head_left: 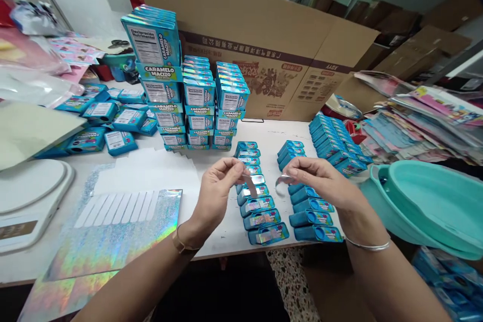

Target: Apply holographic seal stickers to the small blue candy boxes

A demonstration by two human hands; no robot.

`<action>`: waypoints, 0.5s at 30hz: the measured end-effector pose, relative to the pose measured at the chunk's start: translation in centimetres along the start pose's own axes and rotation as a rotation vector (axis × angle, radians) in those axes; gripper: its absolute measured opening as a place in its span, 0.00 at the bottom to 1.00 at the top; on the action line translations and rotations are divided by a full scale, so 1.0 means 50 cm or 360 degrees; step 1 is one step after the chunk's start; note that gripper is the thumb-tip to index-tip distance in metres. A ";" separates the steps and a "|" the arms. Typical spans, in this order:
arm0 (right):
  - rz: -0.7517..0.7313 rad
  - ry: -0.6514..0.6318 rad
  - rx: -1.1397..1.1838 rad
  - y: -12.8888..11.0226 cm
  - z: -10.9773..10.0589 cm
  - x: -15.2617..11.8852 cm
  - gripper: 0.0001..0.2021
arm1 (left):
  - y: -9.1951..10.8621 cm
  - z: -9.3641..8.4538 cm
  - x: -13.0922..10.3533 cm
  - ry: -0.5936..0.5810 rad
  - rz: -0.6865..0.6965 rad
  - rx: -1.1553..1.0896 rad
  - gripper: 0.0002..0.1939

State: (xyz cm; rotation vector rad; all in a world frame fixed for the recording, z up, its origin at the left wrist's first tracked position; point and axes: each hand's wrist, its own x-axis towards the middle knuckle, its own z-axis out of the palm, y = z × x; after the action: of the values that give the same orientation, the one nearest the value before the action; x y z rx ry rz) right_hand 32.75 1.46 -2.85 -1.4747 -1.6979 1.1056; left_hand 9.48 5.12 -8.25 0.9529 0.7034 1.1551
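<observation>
My left hand (215,191) pinches a narrow silvery sticker strip (250,186) between thumb and fingers; it hangs over a row of small blue candy boxes (257,205). Several boxes at the near end of that row carry shiny strips across their tops. A second curled silvery sticker strip (279,183) is held by my right hand (324,178), in a closed pinch above another row of blue boxes (317,218). Left of my left hand lies a holographic sticker sheet (124,246) with white backing showing in slots. White paper pieces (145,171) lie behind it.
Tall stacks of blue boxes (198,95) stand at the back before a large cardboard panel (283,50). On the left are a white scale (33,196) and loose boxes (128,119). Turquoise basins (433,206) and piled printed packaging (407,121) occupy the right.
</observation>
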 end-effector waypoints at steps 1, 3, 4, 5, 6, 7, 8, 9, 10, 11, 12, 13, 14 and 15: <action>0.0047 0.0077 0.0035 0.012 -0.004 0.003 0.20 | 0.004 -0.009 0.004 0.0072 0.0036 -0.0056 0.14; 0.0132 0.0222 0.0079 0.036 -0.013 0.013 0.21 | 0.014 -0.034 0.012 0.0210 0.0094 -0.0093 0.14; 0.0164 0.0269 0.0086 0.046 -0.017 0.020 0.21 | 0.018 -0.050 0.017 0.0252 0.0099 -0.0045 0.15; 0.0190 0.0294 0.0085 0.055 -0.021 0.028 0.21 | 0.021 -0.067 0.023 0.0265 0.0087 0.0046 0.16; 0.0209 0.0299 0.0078 0.062 -0.024 0.038 0.21 | 0.022 -0.084 0.030 0.0250 0.0061 0.0160 0.18; 0.0224 0.0288 0.0070 0.067 -0.026 0.049 0.22 | 0.021 -0.100 0.037 0.0209 0.0022 0.0279 0.22; 0.0234 0.0269 0.0066 0.070 -0.026 0.061 0.21 | 0.019 -0.115 0.045 0.0148 -0.0029 0.0385 0.28; 0.0242 0.0246 0.0066 0.071 -0.026 0.074 0.21 | 0.016 -0.127 0.053 0.0082 -0.0086 0.0468 0.35; 0.0251 0.0218 0.0069 0.070 -0.024 0.088 0.21 | 0.011 -0.136 0.061 0.0012 -0.0152 0.0527 0.42; 0.0258 0.0186 0.0070 0.068 -0.020 0.102 0.21 | 0.007 -0.141 0.068 -0.0060 -0.0223 0.0568 0.47; 0.0263 0.0151 0.0072 0.065 -0.016 0.115 0.21 | 0.002 -0.143 0.075 -0.0136 -0.0294 0.0594 0.49; 0.0265 0.0115 0.0073 0.060 -0.011 0.129 0.20 | -0.002 -0.142 0.082 -0.0221 -0.0358 0.0610 0.47; 0.0261 0.0083 0.0073 0.056 -0.006 0.142 0.20 | -0.007 -0.138 0.088 -0.0308 -0.0409 0.0616 0.44; 0.0253 0.0055 0.0074 0.052 0.000 0.154 0.20 | -0.011 -0.132 0.094 -0.0397 -0.0448 0.0613 0.41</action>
State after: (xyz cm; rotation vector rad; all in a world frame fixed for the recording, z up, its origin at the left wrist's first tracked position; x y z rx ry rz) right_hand 32.54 9.10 -5.66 -1.6124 -1.5428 1.1871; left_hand 5.34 11.22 -11.62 1.2501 0.8409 0.6498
